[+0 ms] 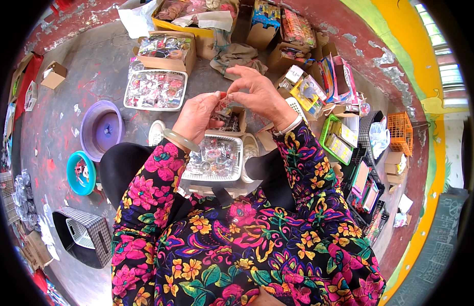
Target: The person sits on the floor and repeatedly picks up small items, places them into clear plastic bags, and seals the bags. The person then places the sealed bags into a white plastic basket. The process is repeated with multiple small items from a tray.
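Note:
My left hand (197, 118), a pale bangle on its wrist, is closed with thumb and fingers pinching a small clear plastic packet (224, 105) with something red at its top edge. My right hand (265, 99) meets it from the other side, thumb and forefinger pinched at the top of the same packet, the other fingers raised. What the packet contains is too small to make out. Below the hands, between my feet, sits a white plastic basket (239, 162) filled with small clear packets. Just beyond it, partly hidden by my hands, a small cardboard box (242, 121) also holds packets.
Ahead are another white basket (127, 97) of packets and a cardboard box (191, 58). To my left stand a purple basin (89, 125), a turquoise basin (71, 173) and a checked bin (102, 245). At right are a green basket (326, 133), black crates and an orange crate (400, 133).

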`<state>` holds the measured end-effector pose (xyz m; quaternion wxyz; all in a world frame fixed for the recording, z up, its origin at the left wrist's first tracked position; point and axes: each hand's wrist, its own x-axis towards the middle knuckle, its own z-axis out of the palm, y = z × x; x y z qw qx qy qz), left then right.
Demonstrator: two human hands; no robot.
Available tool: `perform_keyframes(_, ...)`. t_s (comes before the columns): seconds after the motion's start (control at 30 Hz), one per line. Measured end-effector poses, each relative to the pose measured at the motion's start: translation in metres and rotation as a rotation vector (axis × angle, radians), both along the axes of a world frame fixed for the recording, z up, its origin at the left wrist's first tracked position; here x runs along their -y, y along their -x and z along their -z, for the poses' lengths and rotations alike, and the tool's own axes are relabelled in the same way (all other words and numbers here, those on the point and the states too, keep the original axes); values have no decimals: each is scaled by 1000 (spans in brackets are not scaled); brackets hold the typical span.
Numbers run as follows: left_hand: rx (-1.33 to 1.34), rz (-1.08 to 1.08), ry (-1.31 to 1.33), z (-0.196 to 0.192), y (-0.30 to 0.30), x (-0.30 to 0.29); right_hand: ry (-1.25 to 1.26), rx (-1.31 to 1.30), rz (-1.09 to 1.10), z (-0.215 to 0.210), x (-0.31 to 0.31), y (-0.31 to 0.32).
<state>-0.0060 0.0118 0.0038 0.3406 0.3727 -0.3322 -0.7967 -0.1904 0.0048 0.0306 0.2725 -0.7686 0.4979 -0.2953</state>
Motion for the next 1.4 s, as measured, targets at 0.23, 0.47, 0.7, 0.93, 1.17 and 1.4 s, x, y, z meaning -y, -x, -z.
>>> perform_keyframes(0.23,22,26,27,6,-1,2,179,-65,-6,-1,-1,-7)
perform_keyframes(0.47,5,16,28,4,0,2,119,-49,-51,4,-3,-8)
perform_keyframes(0.7,22,28,30,-1,2,0,-30,-233,-235,19,3,-11)
perform_keyframes(0.93,33,30,-16,5,-1,3,2,70,-19,11,-3,-17)
perform_keyframes(1.17,-139,-170,-108,8,-10,14,-455,318,220,-1,1,-9)
perform_keyframes(1.4,-163,-120,-143,3,-10,12,-551,397,161,10,-1,-19)
